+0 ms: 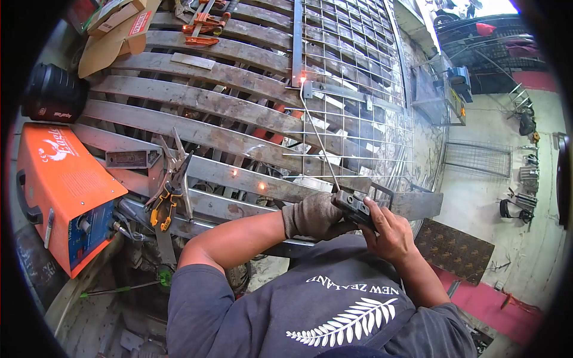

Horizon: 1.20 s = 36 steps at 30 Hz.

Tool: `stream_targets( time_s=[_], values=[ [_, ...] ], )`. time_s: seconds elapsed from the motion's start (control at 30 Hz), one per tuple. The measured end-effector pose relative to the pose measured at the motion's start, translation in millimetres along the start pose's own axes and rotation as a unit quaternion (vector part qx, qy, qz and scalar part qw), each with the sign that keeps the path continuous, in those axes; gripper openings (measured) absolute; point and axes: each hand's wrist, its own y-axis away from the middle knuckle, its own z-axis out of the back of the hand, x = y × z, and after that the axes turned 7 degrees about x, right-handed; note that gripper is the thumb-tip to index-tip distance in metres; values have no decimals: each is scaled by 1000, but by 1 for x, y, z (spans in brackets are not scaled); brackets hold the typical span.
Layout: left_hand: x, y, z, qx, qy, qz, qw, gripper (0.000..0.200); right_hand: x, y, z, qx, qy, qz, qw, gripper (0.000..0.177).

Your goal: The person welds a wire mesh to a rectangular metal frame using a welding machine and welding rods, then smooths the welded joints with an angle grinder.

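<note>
My left hand (pixel 315 216), in a grey-brown work glove, is closed around a dark welding electrode holder (pixel 353 207). My bare right hand (pixel 389 231) grips the same holder from the right, fingers curled over its edge. A long thin welding electrode (pixel 318 137) runs up from the holder. At its far tip a bright orange spark glows, where a flat steel bar (pixel 297 45) meets a corner of the wire mesh panel (pixel 352 65). Pale smoke drifts right of the electrode. Palms and the holder's underside are hidden.
The slatted metal bench (pixel 197 95) has gaps between slats. On its left lie pliers (pixel 164 206), orange clamps (pixel 206 25) and a magnetic-looking bracket (pixel 134 159). An orange welding machine (pixel 68 191), a black helmet-like object (pixel 55 92) and a cardboard box (pixel 119 36) stand farther left.
</note>
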Motion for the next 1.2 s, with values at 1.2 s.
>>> stream_targets(
  time_s=[1.2],
  values=[
    [-1,-1,-1,12,5,15,1000,29,-4,4,-5,-7,-12,2,1000,73]
  ],
)
